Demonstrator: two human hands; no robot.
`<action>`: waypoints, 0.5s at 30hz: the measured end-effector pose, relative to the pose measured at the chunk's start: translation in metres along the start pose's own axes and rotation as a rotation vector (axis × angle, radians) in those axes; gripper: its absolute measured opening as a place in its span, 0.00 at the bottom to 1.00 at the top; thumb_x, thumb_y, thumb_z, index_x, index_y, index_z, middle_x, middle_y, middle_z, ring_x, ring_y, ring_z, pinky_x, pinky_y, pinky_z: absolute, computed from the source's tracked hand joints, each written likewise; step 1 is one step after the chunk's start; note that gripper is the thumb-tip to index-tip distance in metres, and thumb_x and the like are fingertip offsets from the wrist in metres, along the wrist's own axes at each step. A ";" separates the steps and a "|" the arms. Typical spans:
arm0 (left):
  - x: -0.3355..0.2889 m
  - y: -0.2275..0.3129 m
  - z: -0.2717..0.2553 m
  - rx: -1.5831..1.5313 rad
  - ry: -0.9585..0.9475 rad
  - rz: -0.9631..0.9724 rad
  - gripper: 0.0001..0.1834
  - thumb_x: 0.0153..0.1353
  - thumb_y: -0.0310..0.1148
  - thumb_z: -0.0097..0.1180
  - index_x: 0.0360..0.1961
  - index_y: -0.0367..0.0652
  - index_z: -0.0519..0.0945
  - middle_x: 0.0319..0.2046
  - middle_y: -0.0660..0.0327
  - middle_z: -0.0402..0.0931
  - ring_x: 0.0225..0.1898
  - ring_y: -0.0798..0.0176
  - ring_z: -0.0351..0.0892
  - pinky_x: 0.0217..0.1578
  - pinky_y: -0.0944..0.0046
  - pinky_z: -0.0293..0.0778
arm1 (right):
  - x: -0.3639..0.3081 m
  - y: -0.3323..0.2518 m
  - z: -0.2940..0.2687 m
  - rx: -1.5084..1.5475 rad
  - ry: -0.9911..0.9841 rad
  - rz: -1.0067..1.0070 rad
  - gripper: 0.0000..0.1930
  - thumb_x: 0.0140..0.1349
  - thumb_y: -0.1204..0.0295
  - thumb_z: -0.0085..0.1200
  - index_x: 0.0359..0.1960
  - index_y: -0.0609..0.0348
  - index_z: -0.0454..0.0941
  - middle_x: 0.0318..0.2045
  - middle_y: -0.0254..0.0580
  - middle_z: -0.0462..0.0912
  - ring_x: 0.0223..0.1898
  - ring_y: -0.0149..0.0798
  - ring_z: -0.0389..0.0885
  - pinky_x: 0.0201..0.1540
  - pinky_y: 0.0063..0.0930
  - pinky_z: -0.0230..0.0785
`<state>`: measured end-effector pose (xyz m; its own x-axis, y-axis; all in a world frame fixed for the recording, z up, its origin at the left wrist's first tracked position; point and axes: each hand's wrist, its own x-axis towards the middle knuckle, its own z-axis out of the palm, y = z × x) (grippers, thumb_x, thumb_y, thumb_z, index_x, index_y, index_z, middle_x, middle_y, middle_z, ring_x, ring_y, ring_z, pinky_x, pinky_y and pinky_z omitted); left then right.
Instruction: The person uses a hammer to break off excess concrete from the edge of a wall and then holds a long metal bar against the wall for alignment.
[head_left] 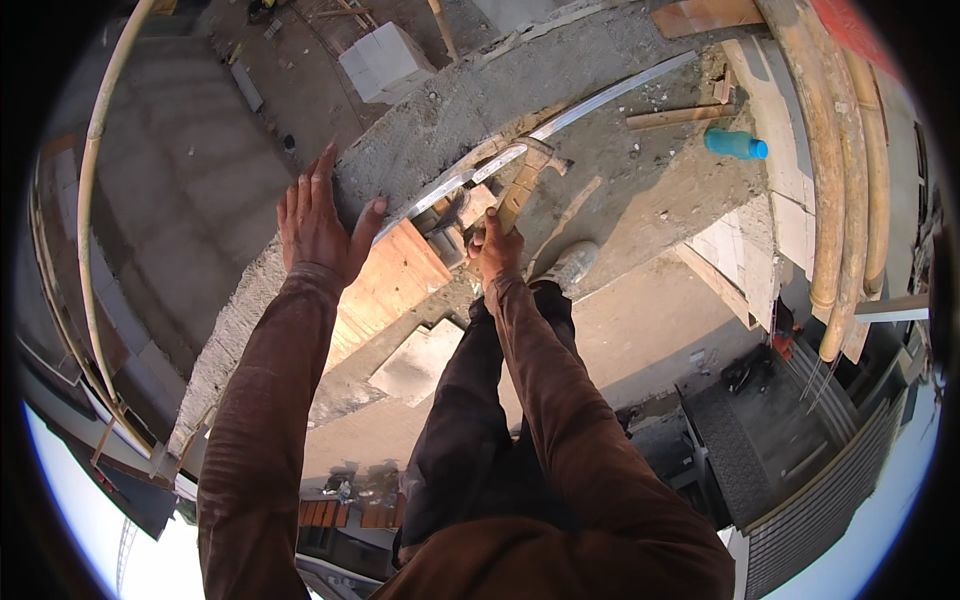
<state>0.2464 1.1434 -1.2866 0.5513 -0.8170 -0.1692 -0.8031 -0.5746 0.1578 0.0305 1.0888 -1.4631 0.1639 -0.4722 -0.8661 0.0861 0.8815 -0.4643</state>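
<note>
My right hand (497,250) is wrapped round the handle of a hammer (517,192), whose head points away from me and lies over or just above a long silvery metal bar (610,95). That bar runs along the inner edge of a rough concrete ledge (430,120). Over the ledge, my left hand (325,220) is open with its fingers spread and holds nothing; its thumb is close to the bar's near end. Whether it touches the concrete I cannot tell. A plywood board (390,285) sits just below the bar, beside small wood pieces (478,205).
A blue bottle (735,145) lies at the right, near a wood strip (680,117). Thick bamboo poles (825,170) stand at the far right, and a thin one (95,170) at the left. Beyond the ledge, the ground drops lower, with a pale block (385,62) there.
</note>
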 end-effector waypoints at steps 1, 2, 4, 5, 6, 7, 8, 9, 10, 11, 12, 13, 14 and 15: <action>0.000 0.000 0.000 0.000 0.005 0.009 0.48 0.59 0.62 0.57 0.73 0.44 0.58 0.61 0.46 0.69 0.62 0.43 0.67 0.63 0.45 0.58 | -0.001 0.004 0.005 0.009 0.050 0.037 0.21 0.65 0.51 0.61 0.32 0.56 0.71 0.18 0.33 0.70 0.12 0.35 0.68 0.15 0.34 0.64; 0.001 0.000 0.001 0.002 0.000 0.009 0.48 0.59 0.61 0.57 0.72 0.44 0.58 0.60 0.46 0.69 0.61 0.43 0.68 0.63 0.45 0.58 | -0.001 0.006 0.011 0.008 0.061 0.039 0.22 0.64 0.49 0.61 0.31 0.54 0.71 0.19 0.33 0.71 0.14 0.34 0.69 0.17 0.34 0.65; 0.001 -0.001 0.001 0.006 0.027 0.035 0.48 0.60 0.61 0.56 0.72 0.43 0.58 0.60 0.46 0.70 0.61 0.43 0.68 0.63 0.45 0.58 | 0.002 0.012 0.022 0.193 -0.012 0.002 0.22 0.64 0.47 0.61 0.31 0.53 0.71 0.19 0.32 0.70 0.16 0.34 0.70 0.19 0.34 0.66; 0.000 -0.002 0.002 0.012 0.023 0.032 0.48 0.60 0.62 0.56 0.72 0.42 0.58 0.59 0.46 0.70 0.60 0.43 0.68 0.62 0.45 0.59 | 0.004 0.015 0.030 0.260 0.033 0.034 0.22 0.64 0.47 0.61 0.31 0.53 0.71 0.20 0.32 0.70 0.17 0.33 0.70 0.20 0.34 0.66; 0.001 -0.003 0.002 0.001 0.034 0.045 0.48 0.60 0.62 0.56 0.72 0.42 0.58 0.59 0.46 0.70 0.60 0.43 0.68 0.62 0.45 0.59 | 0.001 0.020 0.035 0.340 -0.080 0.056 0.23 0.64 0.45 0.60 0.31 0.50 0.70 0.19 0.29 0.69 0.18 0.32 0.69 0.23 0.33 0.66; 0.001 -0.004 0.003 -0.009 0.030 0.048 0.48 0.60 0.62 0.56 0.72 0.42 0.58 0.59 0.46 0.70 0.60 0.42 0.68 0.62 0.45 0.59 | -0.001 0.024 0.040 0.370 -0.092 0.104 0.22 0.64 0.45 0.60 0.31 0.50 0.70 0.19 0.28 0.69 0.18 0.31 0.69 0.23 0.33 0.66; 0.000 -0.005 0.003 -0.022 0.025 0.054 0.48 0.60 0.62 0.56 0.72 0.42 0.59 0.59 0.46 0.70 0.60 0.42 0.68 0.62 0.45 0.59 | -0.006 0.029 0.045 0.401 -0.103 0.133 0.22 0.64 0.45 0.60 0.31 0.49 0.70 0.19 0.27 0.69 0.18 0.31 0.69 0.23 0.32 0.66; -0.001 -0.005 0.002 -0.019 0.010 0.045 0.48 0.60 0.62 0.56 0.72 0.42 0.59 0.59 0.46 0.70 0.59 0.42 0.68 0.62 0.45 0.59 | -0.011 0.031 0.047 0.443 -0.097 0.148 0.22 0.64 0.46 0.60 0.32 0.49 0.69 0.20 0.27 0.69 0.18 0.31 0.69 0.24 0.32 0.65; 0.000 -0.006 0.002 -0.019 0.000 0.039 0.48 0.60 0.62 0.56 0.72 0.42 0.59 0.59 0.45 0.70 0.59 0.42 0.68 0.62 0.45 0.59 | -0.018 0.031 0.045 0.368 -0.096 0.196 0.20 0.64 0.47 0.60 0.33 0.47 0.69 0.19 0.25 0.69 0.18 0.30 0.68 0.24 0.32 0.64; 0.000 -0.005 0.002 -0.017 0.003 0.042 0.48 0.60 0.62 0.56 0.72 0.41 0.59 0.59 0.45 0.70 0.59 0.42 0.69 0.61 0.45 0.59 | -0.020 0.026 0.039 0.330 -0.147 0.191 0.20 0.64 0.48 0.61 0.33 0.49 0.70 0.19 0.27 0.69 0.17 0.30 0.68 0.23 0.33 0.65; 0.000 -0.005 0.002 -0.017 -0.001 0.034 0.48 0.60 0.62 0.56 0.72 0.41 0.59 0.58 0.45 0.70 0.59 0.43 0.69 0.61 0.45 0.59 | -0.022 0.017 0.029 0.295 -0.181 0.212 0.20 0.64 0.49 0.61 0.33 0.50 0.71 0.19 0.28 0.69 0.16 0.31 0.68 0.22 0.34 0.66; 0.000 -0.004 0.001 -0.016 0.002 0.035 0.48 0.60 0.62 0.56 0.72 0.42 0.59 0.58 0.45 0.70 0.59 0.43 0.69 0.61 0.45 0.59 | -0.022 0.005 0.017 0.247 -0.181 0.239 0.20 0.64 0.50 0.61 0.33 0.52 0.71 0.18 0.29 0.69 0.15 0.32 0.68 0.21 0.35 0.66; 0.000 -0.003 0.001 -0.015 0.008 0.038 0.48 0.59 0.61 0.57 0.72 0.42 0.59 0.58 0.45 0.71 0.59 0.43 0.69 0.61 0.45 0.59 | -0.022 -0.015 -0.004 0.146 -0.243 0.356 0.18 0.64 0.53 0.62 0.31 0.53 0.72 0.18 0.30 0.70 0.15 0.32 0.68 0.20 0.33 0.66; 0.000 -0.003 0.000 -0.003 0.010 0.042 0.48 0.59 0.61 0.57 0.72 0.42 0.59 0.58 0.46 0.71 0.59 0.43 0.69 0.61 0.45 0.59 | -0.015 -0.040 -0.025 -0.124 -0.257 0.308 0.19 0.64 0.52 0.62 0.28 0.52 0.71 0.17 0.29 0.70 0.15 0.30 0.69 0.19 0.32 0.65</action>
<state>0.2485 1.1450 -1.2872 0.5198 -0.8406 -0.1524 -0.8246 -0.5403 0.1677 -0.0003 1.0604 -1.4359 0.4044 -0.1570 -0.9010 -0.1216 0.9672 -0.2231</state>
